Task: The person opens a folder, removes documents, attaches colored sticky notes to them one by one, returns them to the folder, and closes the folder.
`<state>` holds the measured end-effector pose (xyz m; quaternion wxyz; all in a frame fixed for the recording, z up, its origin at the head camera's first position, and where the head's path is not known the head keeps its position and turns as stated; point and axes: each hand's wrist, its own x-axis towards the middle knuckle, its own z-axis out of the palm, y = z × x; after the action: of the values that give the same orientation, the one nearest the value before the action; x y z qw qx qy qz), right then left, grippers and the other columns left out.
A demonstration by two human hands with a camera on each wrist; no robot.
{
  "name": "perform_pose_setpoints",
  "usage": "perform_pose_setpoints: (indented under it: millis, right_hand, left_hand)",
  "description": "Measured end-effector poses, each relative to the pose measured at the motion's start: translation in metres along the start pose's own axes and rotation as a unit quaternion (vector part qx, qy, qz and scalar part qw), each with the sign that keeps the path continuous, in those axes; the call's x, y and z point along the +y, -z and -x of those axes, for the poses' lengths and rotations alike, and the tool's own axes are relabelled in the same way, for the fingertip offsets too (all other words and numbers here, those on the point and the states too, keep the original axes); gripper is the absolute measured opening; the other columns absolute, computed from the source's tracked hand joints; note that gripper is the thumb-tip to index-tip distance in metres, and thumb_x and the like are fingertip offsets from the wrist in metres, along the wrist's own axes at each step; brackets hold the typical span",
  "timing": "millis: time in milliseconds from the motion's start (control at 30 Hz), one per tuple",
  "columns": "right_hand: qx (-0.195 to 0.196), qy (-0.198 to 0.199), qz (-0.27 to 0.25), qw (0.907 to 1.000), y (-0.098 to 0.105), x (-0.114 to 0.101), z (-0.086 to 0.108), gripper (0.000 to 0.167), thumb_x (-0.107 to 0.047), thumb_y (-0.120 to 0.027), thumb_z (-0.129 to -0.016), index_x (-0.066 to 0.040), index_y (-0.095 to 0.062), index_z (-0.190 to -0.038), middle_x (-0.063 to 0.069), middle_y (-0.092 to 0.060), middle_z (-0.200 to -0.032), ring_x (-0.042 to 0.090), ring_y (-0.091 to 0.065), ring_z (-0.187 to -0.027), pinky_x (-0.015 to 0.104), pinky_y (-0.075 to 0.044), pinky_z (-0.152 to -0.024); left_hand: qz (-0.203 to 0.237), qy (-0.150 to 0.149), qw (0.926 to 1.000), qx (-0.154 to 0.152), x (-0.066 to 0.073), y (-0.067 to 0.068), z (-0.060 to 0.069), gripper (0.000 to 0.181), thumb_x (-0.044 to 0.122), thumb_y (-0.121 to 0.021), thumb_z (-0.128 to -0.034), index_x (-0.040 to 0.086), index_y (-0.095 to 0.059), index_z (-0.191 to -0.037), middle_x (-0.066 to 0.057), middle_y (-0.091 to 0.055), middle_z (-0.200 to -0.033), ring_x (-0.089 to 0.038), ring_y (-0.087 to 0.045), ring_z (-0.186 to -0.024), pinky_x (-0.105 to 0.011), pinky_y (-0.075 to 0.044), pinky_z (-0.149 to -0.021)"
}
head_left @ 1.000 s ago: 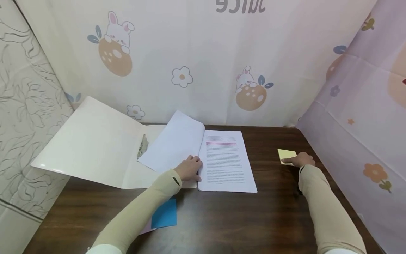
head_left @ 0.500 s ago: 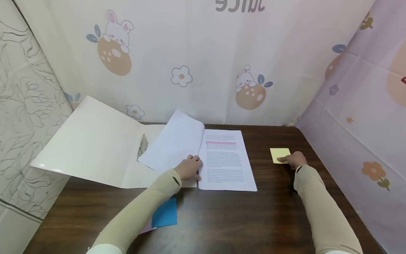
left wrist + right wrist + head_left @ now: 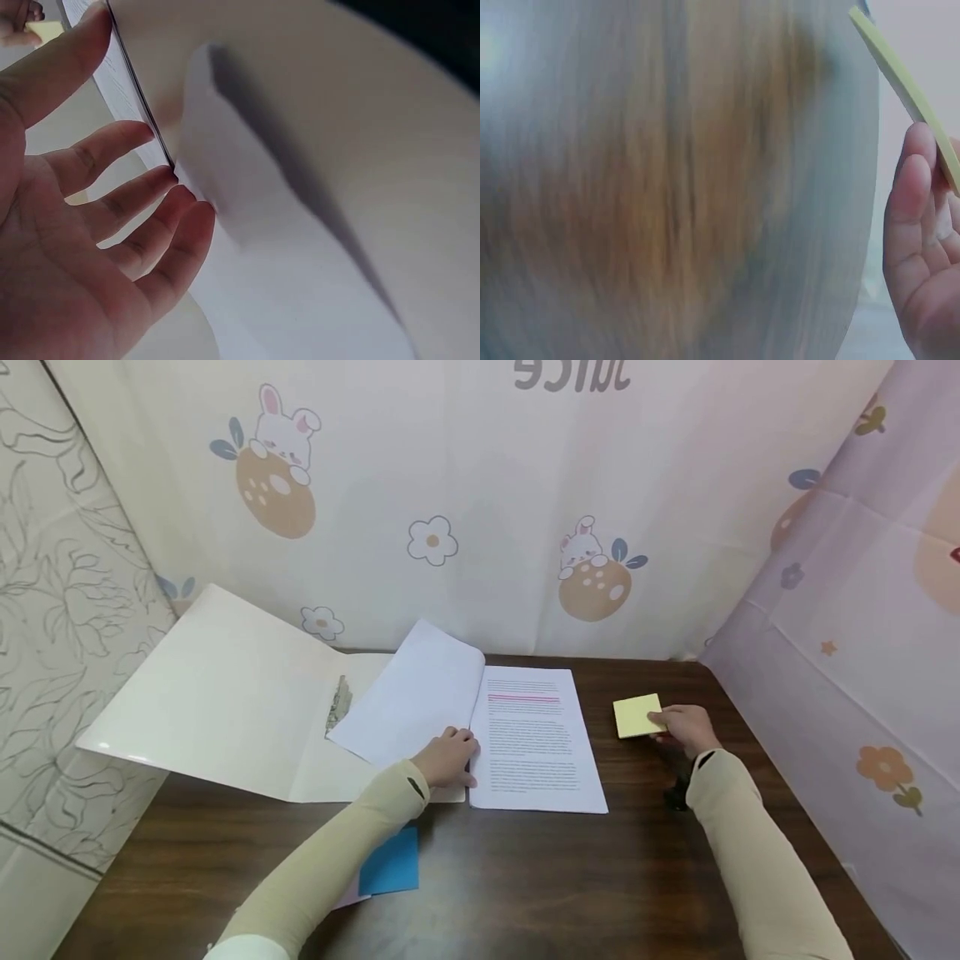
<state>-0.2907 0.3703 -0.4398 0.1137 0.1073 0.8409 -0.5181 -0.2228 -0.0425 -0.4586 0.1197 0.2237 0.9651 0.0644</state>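
In the head view my left hand [image 3: 447, 757] rests at the inner edge of a stack of printed pages [image 3: 536, 743], where turned-over sheets [image 3: 420, 693] fold back to the left. The left wrist view shows its fingers spread and slightly bent, their tips touching the sheet edge [image 3: 262, 247]. To the right, my right hand [image 3: 686, 727] pinches a pad of yellow sticky notes [image 3: 634, 716] by its right side, thumb on top. From the right wrist view the pad [image 3: 900, 82] appears edge-on, raised off the table, with fingers beneath it.
A white folder [image 3: 217, 702] lies open at the left, its cover tilted up, with a metal clip [image 3: 338, 706] at its spine. Blue [image 3: 390, 864] and pale purple [image 3: 350, 895] paper squares lie near my left forearm on the dark wooden table [image 3: 540, 885]. Printed curtains hang behind and at the right.
My right hand slid the sticky note pad left along the table, then took hold of it and lifted it. The left hand and pages stayed in place.
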Motion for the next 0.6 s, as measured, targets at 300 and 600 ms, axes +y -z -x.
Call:
perform_pose_setpoints:
  millis: [300, 600]
  right_hand:
    - [-0.026, -0.001, -0.071, 0.9971, -0.023, -0.013, 0.010, 0.058, -0.020, -0.061, -0.096, 0.013, -0.036, -0.137, -0.008, -0.060, -0.083, 0.002, -0.066, -0.067, 0.019, -0.056, -0.065]
    - [-0.023, -0.007, -0.095, 0.9952, -0.043, -0.028, 0.023, 0.049, -0.023, -0.063, -0.095, 0.006, -0.045, -0.130, -0.008, -0.061, -0.085, 0.004, -0.067, -0.070, 0.021, -0.056, -0.070]
  left_hand:
    - [0.004, 0.003, 1.0000, 0.001, -0.001, -0.001, 0.000, 0.061, 0.041, -0.075, -0.0831, 0.009, -0.058, -0.132, -0.008, -0.053, -0.140, -0.026, -0.047, -0.126, -0.041, -0.043, -0.107]
    - [0.006, -0.003, 0.9999, 0.010, 0.000, 0.001, 0.001, 0.060, 0.039, -0.078, -0.0812, 0.009, -0.060, -0.130, -0.009, -0.057, -0.135, -0.025, -0.050, -0.120, -0.040, -0.044, -0.106]
